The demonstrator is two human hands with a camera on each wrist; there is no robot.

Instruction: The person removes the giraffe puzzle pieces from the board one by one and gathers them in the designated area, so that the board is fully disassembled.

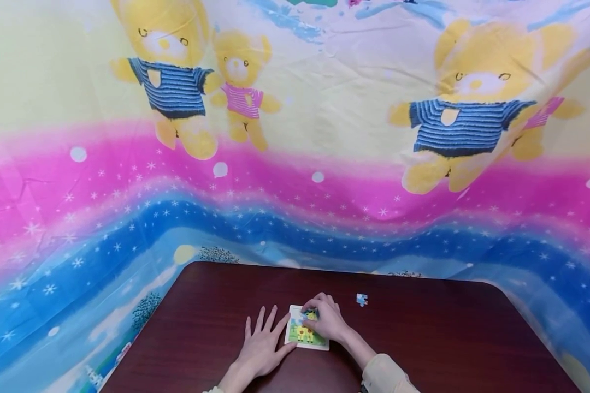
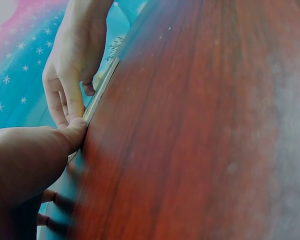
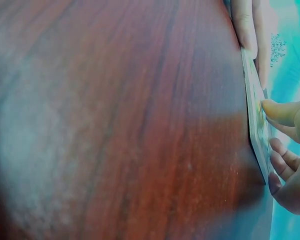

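A small jigsaw puzzle board (image 1: 300, 345) with a pale frame and a yellow giraffe picture lies flat on the table. My left hand (image 1: 263, 349) rests at its left side, fingers spread, thumb touching the lower left edge. Over the upper right part of the board, my right hand (image 1: 328, 319) bends its thumb and fingers around a puzzle piece (image 1: 312, 314) with yellow and dark markings, down at the picture. In the right wrist view the thumb (image 3: 277, 111) touches the picture surface. The board shows there edge-on. My right hand hides the board's upper right corner.
One loose blue puzzle piece (image 1: 361, 299) lies on the dark wooden table (image 1: 432, 327), to the right of and beyond the board. A patterned cloth (image 1: 295, 207) with bears and snowflakes hangs behind and around the table's edges.
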